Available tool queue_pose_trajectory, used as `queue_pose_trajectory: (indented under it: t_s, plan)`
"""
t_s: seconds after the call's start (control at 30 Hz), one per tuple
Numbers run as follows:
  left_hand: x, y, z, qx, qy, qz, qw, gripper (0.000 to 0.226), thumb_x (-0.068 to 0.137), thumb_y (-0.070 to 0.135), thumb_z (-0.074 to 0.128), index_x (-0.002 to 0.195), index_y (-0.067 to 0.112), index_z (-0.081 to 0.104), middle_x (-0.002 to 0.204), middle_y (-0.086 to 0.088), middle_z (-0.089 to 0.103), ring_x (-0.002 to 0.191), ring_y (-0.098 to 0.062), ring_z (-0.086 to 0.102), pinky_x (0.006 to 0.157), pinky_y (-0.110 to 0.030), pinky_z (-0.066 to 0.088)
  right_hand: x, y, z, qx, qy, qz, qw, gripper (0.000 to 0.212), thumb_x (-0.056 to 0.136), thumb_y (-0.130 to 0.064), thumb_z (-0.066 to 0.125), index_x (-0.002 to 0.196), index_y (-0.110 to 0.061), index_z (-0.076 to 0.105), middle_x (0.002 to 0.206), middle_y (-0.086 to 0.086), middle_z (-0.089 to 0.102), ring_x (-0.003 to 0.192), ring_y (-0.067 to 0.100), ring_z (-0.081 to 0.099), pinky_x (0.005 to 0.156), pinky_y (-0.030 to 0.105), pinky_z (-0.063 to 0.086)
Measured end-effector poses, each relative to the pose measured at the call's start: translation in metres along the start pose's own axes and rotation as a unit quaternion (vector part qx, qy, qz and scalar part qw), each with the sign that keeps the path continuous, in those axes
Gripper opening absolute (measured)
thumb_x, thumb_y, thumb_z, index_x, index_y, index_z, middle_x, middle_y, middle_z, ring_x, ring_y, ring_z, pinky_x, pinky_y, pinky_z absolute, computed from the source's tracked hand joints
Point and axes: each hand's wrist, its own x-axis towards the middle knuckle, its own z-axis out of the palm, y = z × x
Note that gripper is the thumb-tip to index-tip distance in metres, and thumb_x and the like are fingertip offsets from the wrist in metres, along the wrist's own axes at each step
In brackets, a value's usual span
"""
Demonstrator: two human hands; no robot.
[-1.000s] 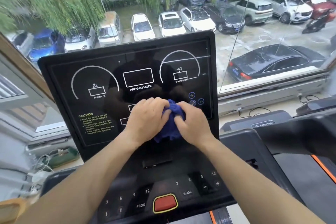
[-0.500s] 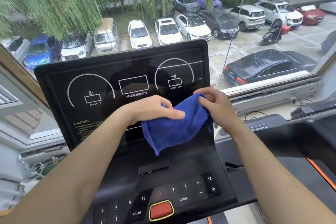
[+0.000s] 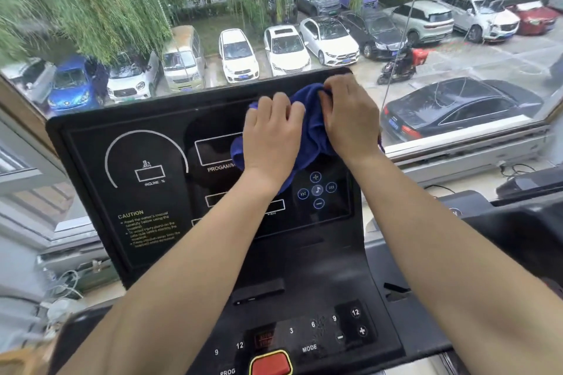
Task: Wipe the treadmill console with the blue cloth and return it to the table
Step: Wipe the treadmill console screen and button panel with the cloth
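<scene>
Left third of the treadmill console (image 3: 146,222), with the incline dial and caution text: no cloth there, and I judge it not wiped yet.

Change: half a second ago the blue cloth (image 3: 312,131) was stretched open between the two hands at the console's mid-right. Now it is bunched and sits at the top right corner, just under the top edge. A second ago the bundle was at the console's centre, so the work has travelled up and right. I read this as the wipe starting at the top edge, with most of the panel to go. The return to the table has not begun, and no table is in view.

Left hand (image 3: 271,134): on the cloth's left half, fingers bent down over it, gripping and pressing it to the panel. The cloth lies under and between both hands, with a flap hanging below the left wrist toward the music buttons (image 3: 316,190).

Right hand (image 3: 350,119): fingers curled on the cloth's top right fold, holding it at the corner.

Right of the console: window sill (image 3: 472,158), some cables.
</scene>
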Motion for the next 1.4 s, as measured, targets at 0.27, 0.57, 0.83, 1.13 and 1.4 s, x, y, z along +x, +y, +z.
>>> queue_pose_trajectory:
  t_s: [0.27,0.57,0.83,1.13,1.4]
  plan:
    - [-0.089,0.002,0.003,-0.099,-0.062,0.090,0.989,0.025,0.100,0.034,0.054,0.088,0.014,0.064,0.090,-0.006,0.061,0.079,-0.030,0.054,0.066,-0.043,0.039,-0.111,0.019,-0.003,0.002,-0.058,-0.120,0.991,0.029,0.101,-0.029,0.053,0.085,-0.006,0.058,0.081,0.016,0.058,0.067,0.035,0.053,0.060,0.044,0.044]
    - [0.043,-0.005,0.017,-0.085,0.077,0.017,0.993,0.007,0.091,0.019,0.068,0.097,0.017,0.070,0.094,-0.003,0.068,0.084,-0.029,0.063,0.072,-0.039,0.046,0.029,0.022,0.002,-0.105,0.082,-0.077,0.988,0.011,0.094,-0.021,0.066,0.087,-0.014,0.061,0.084,0.009,0.063,0.076,0.032,0.058,0.066,0.041,0.033]
    - [-0.064,0.030,0.011,-0.185,-0.029,0.126,0.974,0.012,0.095,0.010,0.061,0.085,0.013,0.065,0.083,-0.008,0.059,0.072,-0.030,0.053,0.064,-0.042,0.036,-0.112,0.038,-0.010,-0.093,-0.004,-0.046,0.995,0.030,0.084,-0.003,0.072,0.083,-0.016,0.045,0.078,0.013,0.056,0.067,0.034,0.052,0.060,0.044,0.038]
    - [-0.046,0.017,0.004,-0.136,0.005,0.112,0.984,0.009,0.094,0.013,0.062,0.086,0.015,0.063,0.082,-0.009,0.058,0.075,-0.032,0.055,0.065,-0.043,0.037,-0.078,0.014,-0.024,-0.081,-0.065,-0.043,0.994,0.009,0.091,-0.023,0.065,0.088,-0.015,0.060,0.081,0.011,0.059,0.072,0.036,0.056,0.063,0.044,0.041]
    - [-0.048,0.045,0.007,-0.189,-0.016,0.090,0.978,0.011,0.090,0.004,0.061,0.084,0.012,0.065,0.079,-0.007,0.059,0.071,-0.028,0.055,0.065,-0.038,0.038,-0.094,0.024,-0.016,-0.097,-0.014,-0.017,0.995,0.013,0.083,0.002,0.061,0.088,-0.010,0.064,0.080,0.012,0.059,0.068,0.034,0.053,0.057,0.043,0.042]
